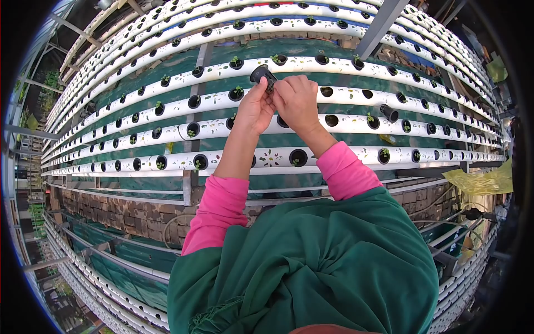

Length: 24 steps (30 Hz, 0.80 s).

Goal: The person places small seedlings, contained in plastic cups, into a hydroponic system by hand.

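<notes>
A black net cup (260, 73) is tilted above the white pipes, its wide rim toward the upper left. My left hand (252, 115) is closed around the cup's side, with the thumb near the rim. My right hand (299, 101) has its fingers pinched at the cup's narrow lower end; the fingertips are partly hidden, as is whatever the cup contains. Below the hands run white growing pipes (219, 101) with round holes, many holding black cups with small green seedlings (236, 62). Another black cup (389, 113) lies on its side on a pipe to the right.
Several uncovered holes (331, 120) show in the pipes near my right hand. A grey metal post (380, 29) rises behind the rows. Yellow plastic sheeting (483, 179) hangs at the right. Dark green sheeting (217, 132) lies under the pipes, and brick paving (133, 216) runs behind me.
</notes>
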Available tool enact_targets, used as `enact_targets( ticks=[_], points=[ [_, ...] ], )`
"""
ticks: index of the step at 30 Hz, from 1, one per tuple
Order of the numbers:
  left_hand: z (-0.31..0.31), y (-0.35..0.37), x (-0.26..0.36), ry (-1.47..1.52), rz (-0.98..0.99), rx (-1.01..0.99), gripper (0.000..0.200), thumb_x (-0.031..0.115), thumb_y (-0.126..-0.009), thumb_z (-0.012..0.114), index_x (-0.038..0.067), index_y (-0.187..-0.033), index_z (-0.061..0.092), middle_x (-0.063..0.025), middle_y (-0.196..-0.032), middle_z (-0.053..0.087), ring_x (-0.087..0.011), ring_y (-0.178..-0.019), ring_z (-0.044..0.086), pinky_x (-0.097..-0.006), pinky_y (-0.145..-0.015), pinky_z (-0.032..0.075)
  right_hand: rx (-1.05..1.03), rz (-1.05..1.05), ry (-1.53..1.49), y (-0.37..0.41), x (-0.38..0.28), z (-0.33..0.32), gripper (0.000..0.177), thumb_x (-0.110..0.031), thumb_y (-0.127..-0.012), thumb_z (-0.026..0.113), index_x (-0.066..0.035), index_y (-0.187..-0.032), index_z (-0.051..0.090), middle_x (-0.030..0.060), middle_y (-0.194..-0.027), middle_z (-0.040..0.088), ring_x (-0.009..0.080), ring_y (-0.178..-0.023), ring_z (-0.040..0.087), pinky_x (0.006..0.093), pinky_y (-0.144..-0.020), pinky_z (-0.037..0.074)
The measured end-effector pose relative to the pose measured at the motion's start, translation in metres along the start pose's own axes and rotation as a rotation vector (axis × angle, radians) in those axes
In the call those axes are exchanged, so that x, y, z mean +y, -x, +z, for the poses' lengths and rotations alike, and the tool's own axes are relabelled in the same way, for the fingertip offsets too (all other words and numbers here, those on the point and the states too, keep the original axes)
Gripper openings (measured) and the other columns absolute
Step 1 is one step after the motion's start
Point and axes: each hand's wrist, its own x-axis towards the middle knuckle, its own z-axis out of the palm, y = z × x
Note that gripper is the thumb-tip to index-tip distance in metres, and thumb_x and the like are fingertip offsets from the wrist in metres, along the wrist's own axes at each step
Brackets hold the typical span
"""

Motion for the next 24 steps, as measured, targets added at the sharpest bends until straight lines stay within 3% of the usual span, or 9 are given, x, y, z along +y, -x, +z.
enact_targets(
  ticks=[3,5,6,8,11,12,14,17,24],
  points=[
    [-0.004,-0.001,-0.001,-0.022,-0.021,-0.015,0.027,0.029,-0.095,0.060,0.006,-0.109,0.057,-0.0072,-0.103,0.063,-0.0169,-0.096,0.060,-0.0327,-0.086,0.050,-0.015,-0.118,0.060,0.002,0.003,-0.002,0.010,-0.013,-0.075,0.068,-0.012,-0.083,0.062,0.0007,-0.082,0.058,0.0245,-0.082,0.054,0.0385,-0.070,0.039],
    [-0.002,0.002,0.000,-0.022,0.004,0.013,0.027,0.028,-0.095,0.060,0.006,-0.109,0.057,-0.0067,-0.102,0.063,-0.0165,-0.094,0.060,-0.0324,-0.085,0.049,-0.069,0.160,-0.309,0.003,0.004,-0.004,0.015,-0.011,-0.076,0.068,-0.008,-0.090,0.064,0.0040,-0.084,0.061,0.0243,-0.082,0.055,0.0354,-0.073,0.042],
    [-0.003,0.002,-0.001,-0.022,0.003,0.013,0.027,0.028,-0.095,0.060,0.006,-0.109,0.057,-0.0067,-0.102,0.063,-0.0165,-0.094,0.060,-0.0324,-0.085,0.049,-0.070,0.161,-0.309,0.005,0.003,-0.004,0.015,-0.011,-0.076,0.068,-0.008,-0.090,0.064,0.0040,-0.084,0.061,0.0243,-0.082,0.055,0.0354,-0.073,0.042],
    [-0.003,0.000,-0.002,-0.032,0.010,-0.015,0.026,0.028,-0.095,0.059,0.006,-0.108,0.058,-0.0063,-0.100,0.063,-0.0160,-0.092,0.060,-0.0323,-0.085,0.049,-0.126,0.528,-0.567,0.006,0.000,-0.005,0.017,-0.011,-0.076,0.068,-0.005,-0.092,0.064,0.0066,-0.085,0.063,0.0236,-0.081,0.056,0.0337,-0.072,0.044],
    [-0.002,-0.001,-0.005,-0.050,0.026,-0.018,0.025,0.028,-0.096,0.059,0.006,-0.107,0.058,-0.0059,-0.099,0.063,-0.0159,-0.093,0.060,-0.0325,-0.085,0.049,-0.151,0.607,-0.619,0.010,0.004,0.002,0.016,-0.010,-0.075,0.069,-0.005,-0.089,0.063,0.0070,-0.084,0.062,0.0222,-0.079,0.057,0.0333,-0.070,0.045],
    [-0.001,0.000,-0.005,-0.050,0.025,-0.019,0.025,0.028,-0.096,0.059,0.006,-0.107,0.058,-0.0059,-0.099,0.063,-0.0159,-0.093,0.060,-0.0325,-0.085,0.049,-0.150,0.607,-0.619,0.011,0.005,0.003,0.016,-0.010,-0.075,0.069,-0.005,-0.089,0.063,0.0070,-0.084,0.062,0.0222,-0.079,0.057,0.0333,-0.070,0.045],
    [0.002,0.001,-0.006,-0.064,0.037,-0.027,0.024,0.027,-0.096,0.058,0.006,-0.106,0.059,-0.0056,-0.099,0.064,-0.0161,-0.093,0.060,-0.0323,-0.084,0.050,-0.067,0.389,-0.357,0.012,0.006,0.005,0.015,-0.009,-0.074,0.068,-0.005,-0.087,0.061,0.0068,-0.084,0.061,0.0239,-0.080,0.056,0.0342,-0.070,0.045],
    [0.003,0.002,-0.006,-0.048,0.031,-0.025,0.022,0.025,-0.095,0.059,0.006,-0.106,0.059,-0.0055,-0.099,0.064,-0.0164,-0.093,0.061,-0.0322,-0.084,0.050,-0.024,0.319,-0.285,0.010,0.000,0.001,0.014,-0.011,-0.074,0.065,-0.008,-0.086,0.059,0.0056,-0.085,0.059,0.0265,-0.084,0.053,0.0402,-0.071,0.039],
    [0.001,0.002,-0.008,-0.027,0.020,-0.022,0.018,0.022,-0.093,0.062,0.006,-0.102,0.061,-0.0051,-0.097,0.065,-0.0163,-0.092,0.061,-0.0301,-0.083,0.051,0.003,0.153,-0.188,0.014,0.005,0.006,0.016,-0.011,-0.074,0.066,-0.011,-0.087,0.057,0.0027,-0.084,0.057,0.0257,-0.084,0.052,0.0398,-0.071,0.034]
  ],
)
